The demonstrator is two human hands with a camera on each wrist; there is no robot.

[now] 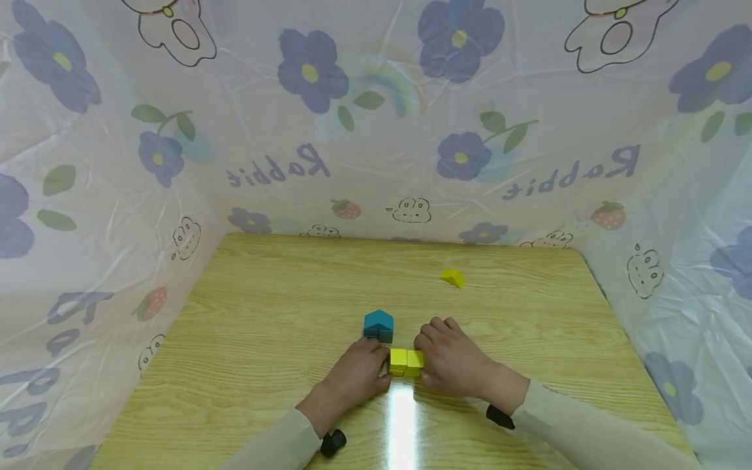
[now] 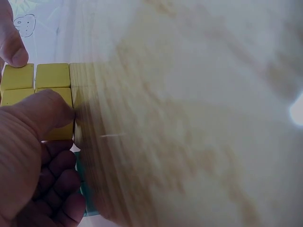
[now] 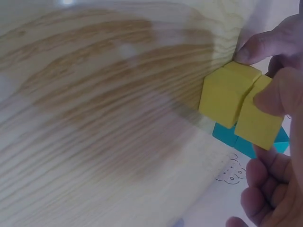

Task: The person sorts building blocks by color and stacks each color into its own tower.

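Observation:
Several yellow cubes point(image 1: 398, 361) stand stacked in two columns on the table, directly between both hands. The left hand point(image 1: 361, 371) pinches one from the left; in the left wrist view its thumb point(image 2: 47, 111) lies across the face of a cube and its other fingers are curled. From the right, the right hand point(image 1: 451, 358) pinches a cube, its thumb point(image 3: 274, 97) on the face and its index finger at the opposite edge. Just beyond the left fingers is a teal group of blocks point(image 1: 378, 322) with a peaked top, partly covered in both wrist views.
A small yellow wedge-like block point(image 1: 452, 278) lies farther back on the wooden table point(image 1: 282, 281). A printed sheet point(image 1: 376, 143) with flowers and rabbits rises behind the table and along both sides. Black straps point(image 1: 333, 443) sit at the wrists.

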